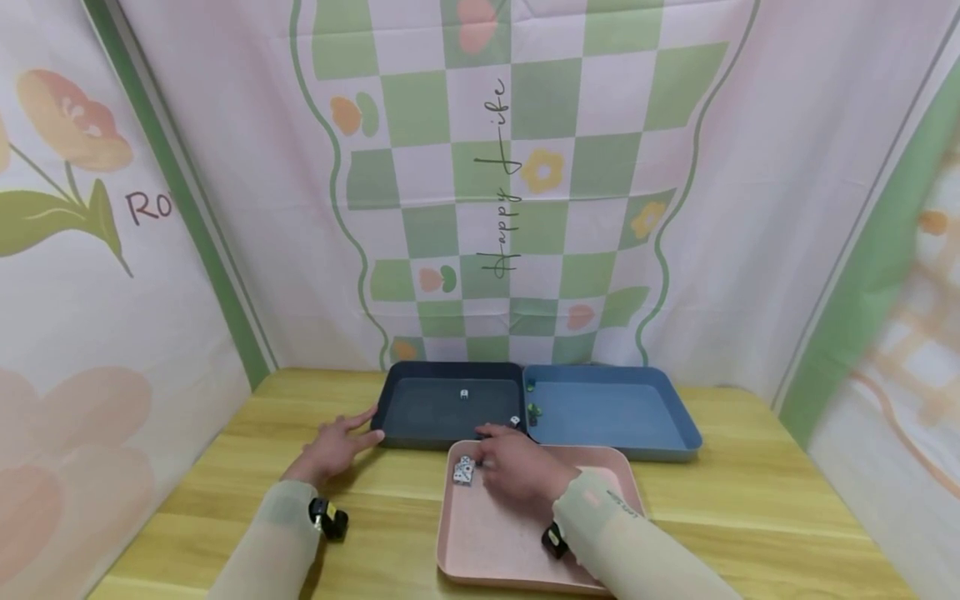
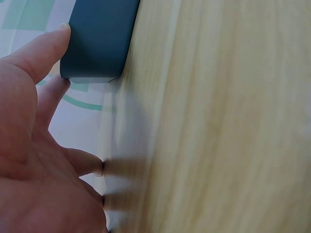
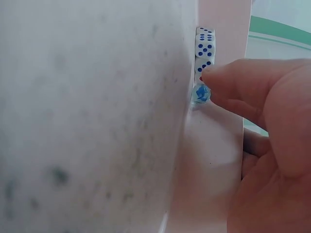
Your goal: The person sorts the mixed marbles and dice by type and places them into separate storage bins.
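Note:
My right hand reaches over the far left part of a pink tray. In the right wrist view its thumb and forefinger pinch a clear marble with a blue swirl, low against the tray wall. Its other fingers are partly hidden behind that wall. White dice with blue dots sit beside the marble in the tray corner. My left hand has its fingers spread, thumb and forefinger touching the left end of a dark tray. Its other fingertips rest on the table.
Inside the dark tray lie a die and another die near its right side. Joined edge to edge, a blue tray stands right of it, holding small greenish marbles along its left wall. Behind the wooden table hangs a patterned curtain.

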Demonstrator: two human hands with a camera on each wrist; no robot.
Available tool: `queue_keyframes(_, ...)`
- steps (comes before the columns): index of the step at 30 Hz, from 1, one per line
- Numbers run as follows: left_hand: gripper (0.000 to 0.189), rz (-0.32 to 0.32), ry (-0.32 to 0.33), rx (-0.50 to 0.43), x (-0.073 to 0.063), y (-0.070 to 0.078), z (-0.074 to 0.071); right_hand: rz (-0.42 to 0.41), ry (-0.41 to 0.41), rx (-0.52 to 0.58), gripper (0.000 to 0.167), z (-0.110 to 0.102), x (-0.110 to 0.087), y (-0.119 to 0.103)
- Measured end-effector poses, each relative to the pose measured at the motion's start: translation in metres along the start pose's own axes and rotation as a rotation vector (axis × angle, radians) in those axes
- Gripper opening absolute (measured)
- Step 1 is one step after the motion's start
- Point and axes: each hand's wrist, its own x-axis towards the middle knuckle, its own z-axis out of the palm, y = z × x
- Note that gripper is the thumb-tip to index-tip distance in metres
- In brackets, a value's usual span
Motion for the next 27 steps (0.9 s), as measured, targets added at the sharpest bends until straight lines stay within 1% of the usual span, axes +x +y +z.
queue_keyframes(3,0.068,0.001,0.001,-0.005,0.0000,-0.0006,0.0000,0.008,0.002,0.006,0.022,-0.0010,-0.0001,-0.0016)
queue_keyframes(9,0.068,-0.003,0.001,-0.013,-0.0003,-0.0009,0.0002,0.014,-0.009,-0.007,0.022,-0.0016,-0.0003,-0.0025)
queue_keyframes(16,0.068,-0.004,-0.001,-0.018,-0.0013,0.0006,-0.0004,0.015,-0.022,-0.007,0.009,-0.0015,-0.0023,-0.0022)
queue_keyframes(21,0.067,0.006,-0.002,-0.014,-0.0020,0.0015,-0.0012,0.023,-0.036,0.001,0.009,-0.0027,-0.0044,-0.0028)
queue_keyframes(27,0.068,0.010,-0.004,-0.017,-0.0020,0.0009,-0.0015,0.012,-0.047,0.007,0.007,-0.0036,-0.0044,-0.0030)
